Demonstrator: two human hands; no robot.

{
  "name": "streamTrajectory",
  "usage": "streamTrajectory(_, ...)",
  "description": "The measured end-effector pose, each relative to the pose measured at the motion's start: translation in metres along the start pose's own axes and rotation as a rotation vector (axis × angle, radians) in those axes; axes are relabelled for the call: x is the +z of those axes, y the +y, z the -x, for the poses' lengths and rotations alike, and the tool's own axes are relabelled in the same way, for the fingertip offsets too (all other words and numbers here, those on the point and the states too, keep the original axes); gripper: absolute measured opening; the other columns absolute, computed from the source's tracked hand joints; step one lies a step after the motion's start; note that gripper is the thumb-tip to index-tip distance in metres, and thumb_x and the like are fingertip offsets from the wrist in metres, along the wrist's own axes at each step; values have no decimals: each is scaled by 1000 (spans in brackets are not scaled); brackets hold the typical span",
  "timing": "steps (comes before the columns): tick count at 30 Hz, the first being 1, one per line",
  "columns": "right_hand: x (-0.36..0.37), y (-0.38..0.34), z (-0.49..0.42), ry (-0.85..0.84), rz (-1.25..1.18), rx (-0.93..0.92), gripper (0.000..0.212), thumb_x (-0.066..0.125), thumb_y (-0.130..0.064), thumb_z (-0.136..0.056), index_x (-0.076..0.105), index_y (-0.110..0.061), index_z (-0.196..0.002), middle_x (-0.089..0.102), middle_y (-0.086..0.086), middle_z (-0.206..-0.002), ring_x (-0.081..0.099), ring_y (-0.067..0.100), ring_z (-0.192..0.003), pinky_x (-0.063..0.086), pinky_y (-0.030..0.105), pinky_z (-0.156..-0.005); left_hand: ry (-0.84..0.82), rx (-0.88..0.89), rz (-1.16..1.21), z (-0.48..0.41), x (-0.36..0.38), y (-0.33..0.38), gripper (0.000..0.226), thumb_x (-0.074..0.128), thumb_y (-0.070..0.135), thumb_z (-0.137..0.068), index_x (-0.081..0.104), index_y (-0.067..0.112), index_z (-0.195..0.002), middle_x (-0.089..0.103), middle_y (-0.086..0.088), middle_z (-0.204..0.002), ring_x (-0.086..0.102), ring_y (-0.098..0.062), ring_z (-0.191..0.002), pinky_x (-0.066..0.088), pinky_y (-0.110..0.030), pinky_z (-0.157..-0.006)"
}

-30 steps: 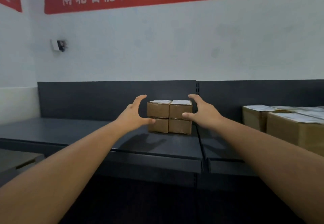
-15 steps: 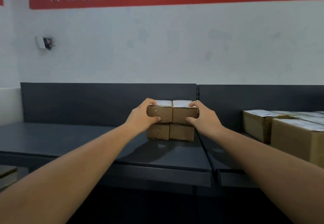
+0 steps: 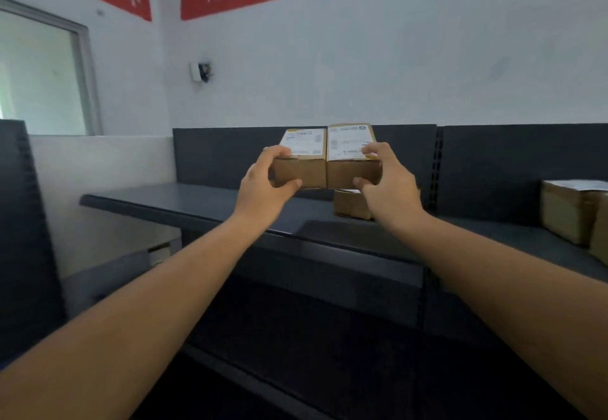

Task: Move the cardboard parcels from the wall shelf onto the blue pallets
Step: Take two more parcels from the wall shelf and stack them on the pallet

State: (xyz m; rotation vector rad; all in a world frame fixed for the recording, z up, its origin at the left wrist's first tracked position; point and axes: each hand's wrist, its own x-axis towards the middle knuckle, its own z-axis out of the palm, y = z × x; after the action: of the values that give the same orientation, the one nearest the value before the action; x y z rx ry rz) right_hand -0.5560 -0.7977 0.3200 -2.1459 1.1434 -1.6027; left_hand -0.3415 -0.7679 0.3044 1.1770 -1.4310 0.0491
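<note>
The person holds two small cardboard parcels side by side, up in the air above the dark wall shelf (image 3: 197,209). The left hand (image 3: 263,186) has its grip tight on the left parcel (image 3: 301,173). The right hand (image 3: 388,183) has its grip tight on the right parcel (image 3: 345,173). Another small parcel (image 3: 350,204) sits on the shelf just below. Bigger boxes (image 3: 572,209) sit far to the right.

- Both top parcels (image 3: 327,163) are up off the stack now, pressed side by side between left hand (image 3: 263,186) and right hand (image 3: 388,183).
- One lower parcel (image 3: 350,204) shows beneath.
</note>
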Motion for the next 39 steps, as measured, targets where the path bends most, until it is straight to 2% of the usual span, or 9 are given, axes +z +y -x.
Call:
streamTrajectory(7,75,-78,45,-174,-217,-109,43,58,-7,-93,45,-36,-123,49,0,-115,49,4,-82,34,11,-61,200,-108,-152,70,-122,-5,47,74,21,-84,51,43,-119,55,8,-126,58,-15,-109,54,-41,-92)
streamTrajectory(11,124,-117,87,-305,-381,-137,43,61,-11,-92,46,-36,-124,50,-2,-116,48,11,-98,38,23,-79,275,-168,-272,123,-197,-8,48,75,22,-83,53,45,-118,56,3,-130,66,-14,-101,58,-41,-87)
streamTrajectory(16,187,-163,141,-462,-552,-161,47,64,-8,-89,49,-34,-125,56,2,-124,53,15,-110,40,23,-85,345,-287,-449,189,-282,-11,52,76,25,-81,51,51,-118,55,-2,-130,67,-19,-100,58,-44,-85)
streamTrajectory(20,233,-201,182,-579,-635,-173,49,65,-9,-88,48,-36,-125,55,1,-130,51,15,-118,46,31,-98,408,-377,-579,234,-340,-9,52,75,26,-83,49,51,-119,55,1,-131,65,-14,-99,57,-34,-84)
streamTrajectory(27,312,-263,251,-732,-727,-135,43,62,-12,-92,48,-43,-119,56,-4,-125,54,14,-111,53,37,-90,551,-479,-674,315,-440,-22,51,75,19,-84,52,45,-121,53,4,-130,59,-5,-101,49,-16,-79)
streamTrajectory(29,336,-282,276,-797,-765,-101,42,63,-12,-91,49,-46,-111,59,-3,-121,59,15,-105,56,38,-82,577,-515,-688,342,-466,-31,52,75,20,-84,51,49,-120,54,4,-131,59,-6,-105,53,-24,-84)
streamTrajectory(31,361,-301,305,-842,-785,-55,39,64,-13,-91,50,-45,-109,61,-5,-116,61,13,-100,56,33,-76,607,-571,-670,366,-488,-42,52,75,21,-84,51,53,-117,54,3,-130,60,-12,-107,55,-37,-88)
streamTrajectory(34,395,-331,349,-897,-794,-9,35,63,-16,-92,50,-42,-111,60,-4,-114,59,14,-97,54,32,-76,665,-634,-641,401,-521,-57,53,75,18,-85,52,54,-116,55,3,-128,62,-16,-104,57,-38,-86)
streamTrajectory(39,451,-368,403,-942,-762,8,35,63,-15,-92,50,-38,-115,57,-2,-116,56,14,-100,52,33,-85,732,-728,-691,463,-583,-81,52,74,16,-85,52,47,-120,56,3,-126,61,-7,-100,50,-18,-75)
